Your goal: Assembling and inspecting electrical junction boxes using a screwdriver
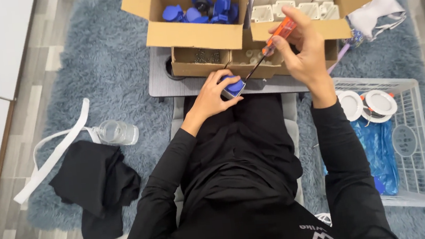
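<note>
Left hand (211, 94) grip clamps blue plug part (233, 87) at near edge of grey desk (163, 82). Right hand (303, 48) grip wraps orange-handled screwdriver (272, 43), tip down on blue part. Cardboard boxes (199, 32) behind. White basket (406, 137) far right on rug.

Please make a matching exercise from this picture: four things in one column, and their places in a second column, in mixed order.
1. screwdriver
2. blue part
3. glass jar
4. white basket

a. on the rug beside the black cloth
b. in the right hand
c. right of the person, on the rug
d. under the left hand

Pairs: 1-b, 2-d, 3-a, 4-c
</note>
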